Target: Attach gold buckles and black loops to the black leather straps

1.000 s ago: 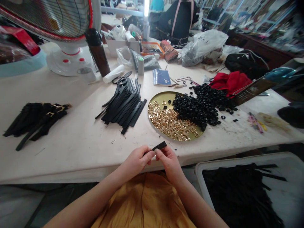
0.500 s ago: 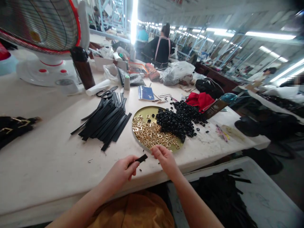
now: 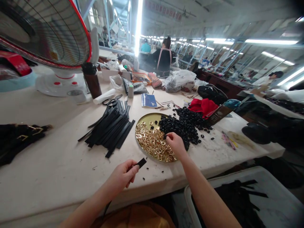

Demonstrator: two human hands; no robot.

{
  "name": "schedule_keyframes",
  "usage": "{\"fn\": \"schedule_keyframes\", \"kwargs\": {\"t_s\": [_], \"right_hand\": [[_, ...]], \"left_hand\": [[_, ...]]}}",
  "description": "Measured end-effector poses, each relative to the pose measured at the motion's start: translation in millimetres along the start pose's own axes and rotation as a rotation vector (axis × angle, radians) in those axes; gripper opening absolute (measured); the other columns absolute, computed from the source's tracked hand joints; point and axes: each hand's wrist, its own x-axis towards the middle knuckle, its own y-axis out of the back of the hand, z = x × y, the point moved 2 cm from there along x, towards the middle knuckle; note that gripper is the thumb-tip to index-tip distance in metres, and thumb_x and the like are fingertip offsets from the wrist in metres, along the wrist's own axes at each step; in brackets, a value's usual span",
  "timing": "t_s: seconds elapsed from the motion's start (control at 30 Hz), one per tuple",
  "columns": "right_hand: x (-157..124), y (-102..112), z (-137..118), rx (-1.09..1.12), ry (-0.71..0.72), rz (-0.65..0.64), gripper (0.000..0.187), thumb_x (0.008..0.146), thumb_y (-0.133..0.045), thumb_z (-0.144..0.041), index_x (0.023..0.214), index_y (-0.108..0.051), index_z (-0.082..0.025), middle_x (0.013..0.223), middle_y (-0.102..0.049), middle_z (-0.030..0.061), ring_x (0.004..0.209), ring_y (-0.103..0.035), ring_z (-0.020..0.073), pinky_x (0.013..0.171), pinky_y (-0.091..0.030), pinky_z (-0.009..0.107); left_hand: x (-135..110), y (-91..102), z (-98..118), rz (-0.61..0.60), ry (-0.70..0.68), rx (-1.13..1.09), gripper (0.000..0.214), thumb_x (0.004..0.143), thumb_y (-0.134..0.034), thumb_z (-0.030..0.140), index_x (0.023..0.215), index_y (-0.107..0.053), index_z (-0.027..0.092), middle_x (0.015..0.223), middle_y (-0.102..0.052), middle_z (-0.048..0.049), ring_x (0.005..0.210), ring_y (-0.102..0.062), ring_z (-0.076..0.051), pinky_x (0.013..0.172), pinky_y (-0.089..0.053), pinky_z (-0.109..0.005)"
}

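Note:
My left hand [image 3: 125, 173] is closed around a black strap [image 3: 142, 163], whose cut end sticks out past the thumb over the table's front. A thin dark tail hangs below that wrist. Over the round golden tray [image 3: 146, 118], my right hand [image 3: 176, 144] has its fingertips pinched together where gold square buckles [image 3: 152, 141] meet a heap of small black loops [image 3: 190, 118]. Whether something sits in that pinch is hidden. More black straps [image 3: 110, 128] lie in a loose bundle to the left of the tray.
A fan [image 3: 64, 38] and a dark brown bottle [image 3: 91, 80] stand at the left rear. Scissors [image 3: 111, 102], a blue booklet [image 3: 148, 100] and red cloth [image 3: 201, 107] lie farther back. Buckled straps [image 3: 22, 137] rest far left. A white bin [image 3: 273, 186] holds black strips below right.
My right hand has moved from the tray's front edge up over the buckles to the black loops. My left hand keeps the strap, a little lower. The view has shifted slightly.

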Motion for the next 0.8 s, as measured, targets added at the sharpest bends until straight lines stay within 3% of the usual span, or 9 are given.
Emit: {"fn": "schedule_keyframes", "kwargs": {"t_s": [0.1, 0.17, 0.23, 0.4, 0.53, 0.63, 0.8], "right_hand": [[-35.3, -11.9, -17.9, 0.249, -0.033, -0.22, 0.024, 0.074, -0.053, -0.038, 0.082, -0.059, -0.016, 0.064, -0.058, -0.0003, 0.056, -0.052, 0.0125, 0.056, -0.042, 0.025], [-58.4, -23.4, -31.4, 0.559, -0.112, -0.388, 0.025, 0.072, -0.058, -0.04, 0.081, -0.059, -0.017, 0.062, -0.057, -0.0017, 0.053, -0.049, 0.01, 0.054, -0.041, 0.024], [-75.0, -33.0, -42.1, 0.783, -0.187, -0.472, 0.024, 0.07, -0.062, -0.039, 0.079, -0.058, -0.017, 0.063, -0.057, -0.0022, 0.052, -0.048, 0.0086, 0.052, -0.041, 0.023], [-89.7, -48.2, -49.8, 0.856, -0.259, -0.479, 0.027, 0.068, -0.065, -0.04, 0.08, -0.059, -0.017, 0.059, -0.057, -0.0026, 0.049, -0.05, 0.0087, 0.05, -0.042, 0.023], [-96.3, -51.8, -49.1, 0.749, -0.198, -0.398, 0.029, 0.074, -0.057, -0.043, 0.085, -0.061, -0.016, 0.057, -0.057, -0.0019, 0.051, -0.052, 0.0111, 0.052, -0.044, 0.026], [-102.9, -50.1, -48.4, 0.686, -0.158, -0.352, 0.03, 0.075, -0.057, -0.04, 0.094, -0.062, -0.017, 0.067, -0.061, 0.0006, 0.059, -0.056, 0.0133, 0.059, -0.046, 0.029], [-106.9, -44.9, -45.7, 0.654, -0.119, -0.333, 0.024, 0.071, -0.062, -0.031, 0.092, -0.066, -0.02, 0.069, -0.06, -0.0007, 0.062, -0.054, 0.0127, 0.062, -0.044, 0.028]], "left_hand": [[4.8, 0.8, 12.7, 0.07, -0.051, -0.024, 0.026, 0.078, -0.045, 0.043, 0.074, -0.048, 0.017, 0.046, -0.043, 0.0084, 0.035, -0.032, -0.005, 0.037, -0.026, -0.016], [7.7, -0.6, 18.9, 0.085, -0.085, -0.029, 0.027, 0.078, -0.046, 0.043, 0.076, -0.049, 0.017, 0.047, -0.044, 0.0081, 0.036, -0.033, -0.005, 0.036, -0.025, -0.016], [7.6, -1.7, 21.1, 0.085, -0.108, 0.001, 0.027, 0.079, -0.045, 0.043, 0.077, -0.052, 0.017, 0.047, -0.044, 0.008, 0.036, -0.033, -0.005, 0.037, -0.026, -0.017], [-1.7, 1.8, 15.4, 0.107, -0.111, 0.117, 0.025, 0.079, -0.044, 0.039, 0.074, -0.054, 0.017, 0.046, -0.043, 0.0083, 0.037, -0.035, -0.006, 0.041, -0.028, -0.018], [-4.8, 3.4, 11.4, 0.126, -0.101, 0.179, 0.025, 0.078, -0.044, 0.038, 0.072, -0.056, 0.017, 0.046, -0.045, 0.0074, 0.04, -0.036, -0.007, 0.043, -0.028, -0.019], [-4.9, 2.1, 11.1, 0.14, -0.104, 0.174, 0.026, 0.079, -0.042, 0.038, 0.071, -0.055, 0.017, 0.047, -0.045, 0.007, 0.041, -0.037, -0.007, 0.043, -0.028, -0.019], [-7.8, -0.3, 10.8, 0.059, -0.114, 0.216, 0.027, 0.079, -0.042, 0.038, 0.071, -0.055, 0.016, 0.049, -0.044, 0.0065, 0.042, -0.037, -0.007, 0.042, -0.027, -0.019]]}}
